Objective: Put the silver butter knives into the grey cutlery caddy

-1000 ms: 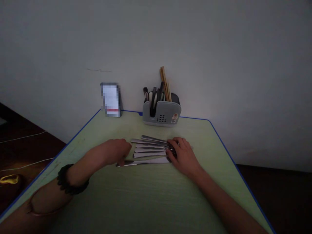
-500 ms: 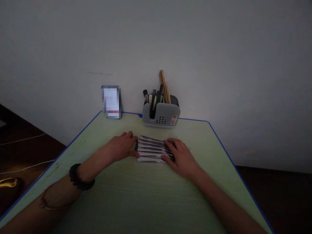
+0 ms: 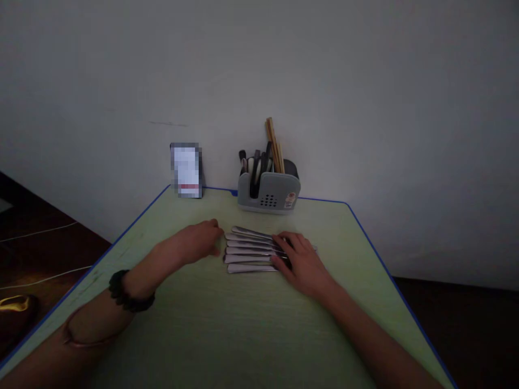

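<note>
Several metal cutlery handles lie side by side on the table, their left ends uneven. The far right ends are hidden under my right hand, so whether they are forks, spoons or knives cannot be told. That hand rests over them, thumb and fingers spread apart across the row. My left hand is just left of the handle ends, a small gap away. Its fingers are bent downward and apart, with nothing visible in them.
At the back stands a grey utensil holder with chopsticks and dark-handled utensils. A phone with a blurred screen leans against the wall. The pale green table has a blue edge.
My left hand has let go of the handle ends and moved slightly left. Several handles now stick out further left, less even than before. My right hand has hardly moved.
</note>
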The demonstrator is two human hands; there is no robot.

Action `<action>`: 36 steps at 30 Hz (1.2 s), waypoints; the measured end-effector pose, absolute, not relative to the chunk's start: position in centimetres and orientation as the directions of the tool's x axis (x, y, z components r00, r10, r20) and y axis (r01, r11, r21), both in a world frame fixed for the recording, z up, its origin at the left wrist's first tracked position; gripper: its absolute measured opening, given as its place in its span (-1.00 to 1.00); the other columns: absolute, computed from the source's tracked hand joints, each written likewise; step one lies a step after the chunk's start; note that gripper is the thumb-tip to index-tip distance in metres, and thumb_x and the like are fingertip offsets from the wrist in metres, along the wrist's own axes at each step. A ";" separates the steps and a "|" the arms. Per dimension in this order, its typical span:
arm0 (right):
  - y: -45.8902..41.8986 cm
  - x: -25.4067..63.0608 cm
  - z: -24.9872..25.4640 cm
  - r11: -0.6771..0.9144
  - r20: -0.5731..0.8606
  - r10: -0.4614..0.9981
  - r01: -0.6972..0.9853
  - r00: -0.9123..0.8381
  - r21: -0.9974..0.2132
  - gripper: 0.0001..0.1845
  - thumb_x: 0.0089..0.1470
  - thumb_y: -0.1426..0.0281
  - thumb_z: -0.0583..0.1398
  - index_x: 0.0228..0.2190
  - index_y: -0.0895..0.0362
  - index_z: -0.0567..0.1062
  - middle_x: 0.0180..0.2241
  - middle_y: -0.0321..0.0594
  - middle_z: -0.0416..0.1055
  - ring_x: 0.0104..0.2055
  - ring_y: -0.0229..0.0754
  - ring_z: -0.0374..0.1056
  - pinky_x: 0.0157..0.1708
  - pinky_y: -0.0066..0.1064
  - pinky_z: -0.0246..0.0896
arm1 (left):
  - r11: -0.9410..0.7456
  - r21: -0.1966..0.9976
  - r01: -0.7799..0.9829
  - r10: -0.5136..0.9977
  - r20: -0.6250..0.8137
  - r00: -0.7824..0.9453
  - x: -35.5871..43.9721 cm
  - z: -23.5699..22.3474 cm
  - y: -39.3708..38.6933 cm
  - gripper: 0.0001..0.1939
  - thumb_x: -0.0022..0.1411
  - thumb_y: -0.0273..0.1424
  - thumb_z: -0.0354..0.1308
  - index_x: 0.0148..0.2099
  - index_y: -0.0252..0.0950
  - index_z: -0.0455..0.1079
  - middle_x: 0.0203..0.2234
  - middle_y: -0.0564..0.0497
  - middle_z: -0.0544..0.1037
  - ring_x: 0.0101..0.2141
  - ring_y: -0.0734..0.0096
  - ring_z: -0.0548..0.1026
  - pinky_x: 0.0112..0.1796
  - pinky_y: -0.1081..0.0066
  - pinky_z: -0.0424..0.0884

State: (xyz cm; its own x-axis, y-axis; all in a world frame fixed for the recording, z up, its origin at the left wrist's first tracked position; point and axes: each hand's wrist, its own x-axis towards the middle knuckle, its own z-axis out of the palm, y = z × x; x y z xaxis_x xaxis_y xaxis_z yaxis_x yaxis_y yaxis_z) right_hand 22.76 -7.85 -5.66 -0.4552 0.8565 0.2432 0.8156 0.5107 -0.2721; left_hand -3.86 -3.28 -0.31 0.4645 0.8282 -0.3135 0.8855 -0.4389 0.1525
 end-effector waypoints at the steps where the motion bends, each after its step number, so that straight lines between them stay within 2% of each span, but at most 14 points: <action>1: -7.9 22.8 -5.6 0.515 0.242 0.854 0.813 -0.461 -0.271 -0.50 0.18 0.19 0.04 0.06 0.20 0.33 0.00 -0.01 0.30 0.03 0.00 0.18 0.06 -0.11 0.14 | -0.450 0.122 0.885 0.820 -0.335 0.464 -3.8 -0.2 -3.3 -0.63 0.11 -0.40 0.19 0.01 -0.26 0.40 -0.12 -0.14 0.43 -0.14 0.15 0.46 -0.15 0.31 0.37; 3: -7.9 22.8 -5.6 0.513 0.235 0.855 0.816 -0.461 -0.266 -0.48 0.18 0.16 0.03 0.07 0.20 0.32 0.02 0.00 0.29 0.05 0.01 0.17 0.07 -0.09 0.14 | -0.477 0.077 0.875 0.798 -0.380 0.468 -3.4 0.1 -3.5 -0.58 0.11 -0.40 0.19 0.06 -0.25 0.37 -0.07 -0.17 0.39 -0.10 0.12 0.44 -0.15 0.27 0.38; 6: -7.9 22.8 -5.7 0.500 0.230 0.863 0.829 -0.450 -0.252 -0.44 0.17 0.14 0.03 0.09 0.22 0.30 0.03 0.02 0.27 0.07 0.03 0.16 0.08 -0.07 0.12 | -0.492 0.072 0.867 0.786 -0.390 0.479 -3.0 0.2 -3.8 -0.53 0.09 -0.40 0.20 0.09 -0.21 0.33 -0.02 -0.15 0.36 -0.05 0.12 0.41 -0.12 0.26 0.38; 11: -7.9 22.8 -5.8 0.496 0.229 0.865 0.831 -0.446 -0.253 -0.39 0.16 0.13 0.04 0.10 0.28 0.28 0.07 0.07 0.25 0.10 0.04 0.16 0.11 -0.07 0.11 | -0.509 0.198 0.837 0.761 -0.352 0.546 -3.8 -0.8 -3.3 -0.35 -0.03 -0.31 0.29 0.14 -0.19 0.23 0.10 -0.12 0.28 0.08 0.13 0.28 -0.02 0.29 0.32; 16: -7.7 23.1 -6.0 0.538 0.245 0.840 0.801 -0.483 -0.262 -0.33 0.13 0.08 0.05 0.13 0.27 0.25 0.14 0.09 0.20 0.18 0.05 0.11 0.15 -0.04 0.07 | -0.530 0.247 0.811 0.766 -0.271 0.583 -4.7 -2.2 -1.8 -0.16 -0.11 -0.16 0.31 0.19 -0.33 0.16 0.18 -0.26 0.21 0.16 0.03 0.18 0.10 0.22 0.17; 21: -7.6 23.2 -6.3 0.577 0.239 0.814 0.786 -0.530 -0.223 -0.29 0.14 0.05 0.03 0.18 0.23 0.19 0.20 0.07 0.14 0.24 0.05 0.04 0.17 0.01 0.02 | -0.540 0.223 0.811 0.768 -0.264 0.584 -5.2 -3.4 -1.3 0.03 -0.09 0.04 0.22 0.29 -0.43 0.00 0.27 -0.37 -0.02 0.24 -0.07 -0.01 0.16 0.13 0.02; 25: -7.6 23.0 -6.5 0.576 0.200 0.816 0.796 -0.543 -0.187 -0.26 0.17 0.03 -0.03 0.21 0.26 0.11 0.24 0.06 0.06 0.28 0.00 -0.04 0.22 -0.03 -0.07 | -0.545 0.227 0.807 0.742 -0.318 0.590 -5.3 -4.2 -1.6 0.16 -0.07 0.15 0.12 0.34 -0.49 -0.22 0.29 -0.38 -0.23 0.28 -0.05 -0.22 0.20 0.12 -0.13; 28: -7.7 22.9 -6.5 0.557 0.175 0.829 0.814 -0.531 -0.167 -0.24 0.18 0.02 -0.06 0.21 0.31 0.11 0.25 0.07 0.01 0.29 -0.01 -0.08 0.24 -0.06 -0.11 | -0.582 0.224 0.782 0.730 -0.280 0.623 -5.0 -4.9 -2.3 0.18 -0.02 0.19 0.03 0.35 -0.52 -0.35 0.29 -0.36 -0.30 0.28 0.00 -0.31 0.21 0.10 -0.24; 31: -7.8 22.8 -6.6 0.541 0.173 0.839 0.827 -0.517 -0.153 -0.23 0.18 0.01 -0.07 0.21 0.31 0.11 0.25 0.06 0.01 0.29 -0.02 -0.08 0.24 -0.06 -0.10 | -0.615 0.178 0.768 0.743 -0.194 0.640 -4.1 -5.5 -3.1 0.16 0.03 0.21 -0.06 0.34 -0.54 -0.38 0.30 -0.35 -0.27 0.29 0.05 -0.30 0.21 0.08 -0.34; 36: -7.9 22.5 -7.0 0.506 0.189 0.858 0.849 -0.478 -0.153 -0.22 0.18 0.01 -0.08 0.21 0.32 0.09 0.25 0.08 0.00 0.30 0.00 -0.10 0.23 -0.02 -0.11 | -0.639 0.123 0.759 0.758 -0.070 0.649 -2.9 -6.1 -3.9 0.03 0.14 0.18 -0.19 0.35 -0.53 -0.35 0.30 -0.31 -0.19 0.29 0.11 -0.24 0.22 0.10 -0.31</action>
State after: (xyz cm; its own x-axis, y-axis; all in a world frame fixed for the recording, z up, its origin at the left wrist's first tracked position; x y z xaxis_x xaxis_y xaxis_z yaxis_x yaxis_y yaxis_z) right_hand 22.54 -7.89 -6.96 -0.4780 0.8579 0.1887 0.8487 0.5064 -0.1527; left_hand -2.93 -3.86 -6.14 0.6487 0.7578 -0.0704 0.7595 -0.6388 0.1228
